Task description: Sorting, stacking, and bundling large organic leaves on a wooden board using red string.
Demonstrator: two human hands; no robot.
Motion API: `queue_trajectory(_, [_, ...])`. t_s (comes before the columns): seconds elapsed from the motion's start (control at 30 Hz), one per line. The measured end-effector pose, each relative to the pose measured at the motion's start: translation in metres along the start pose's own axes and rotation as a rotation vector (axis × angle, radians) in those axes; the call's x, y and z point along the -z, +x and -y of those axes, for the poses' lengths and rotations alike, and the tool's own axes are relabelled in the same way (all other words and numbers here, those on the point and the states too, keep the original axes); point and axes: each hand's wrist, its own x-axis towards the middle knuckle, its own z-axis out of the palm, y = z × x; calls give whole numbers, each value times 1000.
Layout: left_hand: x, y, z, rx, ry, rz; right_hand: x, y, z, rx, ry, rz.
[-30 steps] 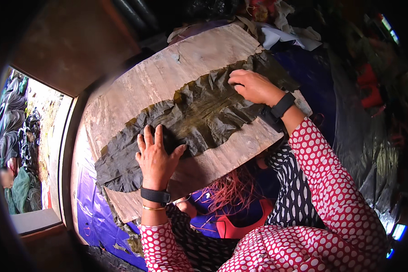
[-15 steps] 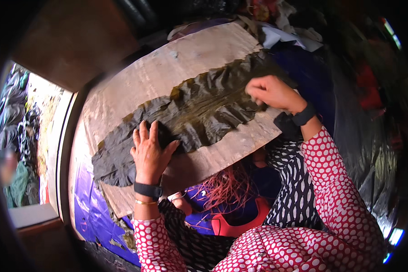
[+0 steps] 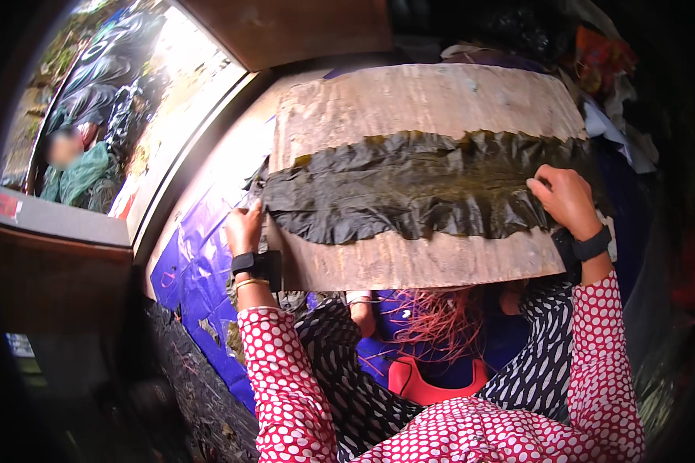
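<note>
A long strip of dark green kelp [image 3: 409, 185] with ruffled edges lies spread across a pale wooden board [image 3: 432, 96]. My left hand [image 3: 245, 228] is closed with its fingertips at the kelp's left end, beside the board's left edge. Toward the right end, my right hand [image 3: 565, 202] has its fingers curled in over the kelp's near side. Whether the right fingertips pinch the edge or only rest there, I cannot tell. Both wrists wear black bands.
Below the board, a bundle of thin reddish strings [image 3: 432, 324] lies on blue sheeting [image 3: 201, 297], near a red curved object [image 3: 432, 383]. White crumpled material [image 3: 614, 135] sits at the far right. At the left, a doorway frame [image 3: 201, 143] opens onto a person and dark bundled plastic [image 3: 100, 100].
My left hand has left the kelp's surface for its left end and closed. My right hand stays curled by the right part. The view has turned, so the board now appears level.
</note>
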Motion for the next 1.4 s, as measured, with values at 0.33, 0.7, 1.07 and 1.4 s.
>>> queue_trajectory(0.33, [-26, 20, 7, 115, -887, 44, -24, -6, 72, 433, 347, 125])
queue_trajectory(0.7, [-5, -10, -28, 244, -939, 41, -32, -11, 82, 476, 317, 159])
queue_trajectory(1.07, [-4, -13, -20, 209, -952, 96, -35, -13, 81, 482, 261, 174])
queue_trajectory(1.4, [11, 7, -17, -164, -1035, -405, -31, -23, 80, 518, 381, 121])
